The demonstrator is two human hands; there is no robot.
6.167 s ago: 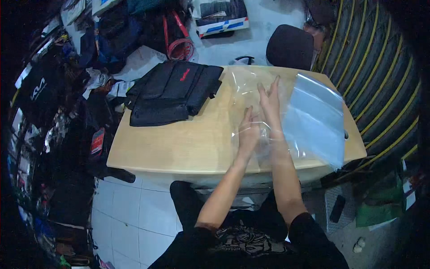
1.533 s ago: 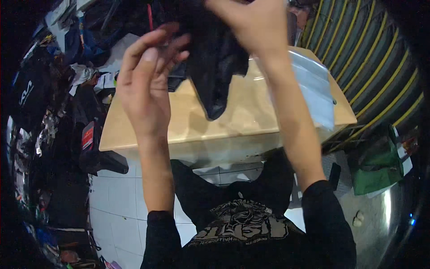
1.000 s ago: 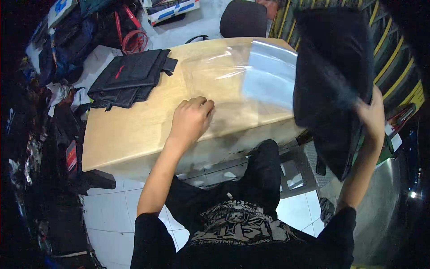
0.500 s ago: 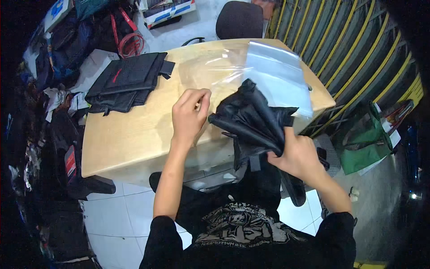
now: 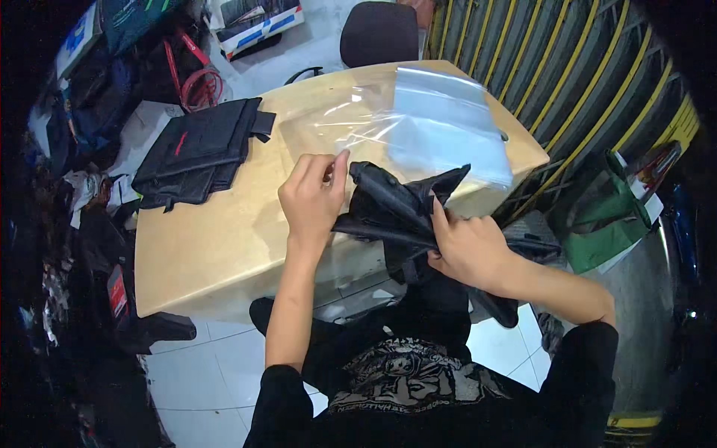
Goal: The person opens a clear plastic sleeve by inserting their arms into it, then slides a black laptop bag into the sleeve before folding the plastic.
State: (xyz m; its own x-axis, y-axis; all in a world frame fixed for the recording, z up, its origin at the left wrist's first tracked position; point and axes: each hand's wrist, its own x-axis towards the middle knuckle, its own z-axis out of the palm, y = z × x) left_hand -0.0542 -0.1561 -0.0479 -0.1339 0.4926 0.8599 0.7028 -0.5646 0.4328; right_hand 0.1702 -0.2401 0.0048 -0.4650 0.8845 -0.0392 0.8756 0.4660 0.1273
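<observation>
Right hand (image 5: 478, 254): grip clenched round bunched black fabric item (image 5: 392, 201), held over near edge of tabletop (image 5: 216, 254), loose end dangling over lap. Left hand (image 5: 310, 198): fingers curled, thumb near index, just beside the fabric; can't tell if that grip pinches anything. Past it, clear plastic sheet (image 5: 321, 127) lies flat, bluish plastic bags (image 5: 441, 123) to its right. Folded black bag (image 5: 198, 149), far left of tabletop. Dark chair (image 5: 379, 33) beyond.

Pale lettering (image 5: 418, 381) on black shirt (image 5: 478, 425) below right hand (image 5: 474, 250), unreadable red lettering (image 5: 181, 143) on black folded bag (image 5: 216, 142) left of left hand (image 5: 310, 198)
</observation>
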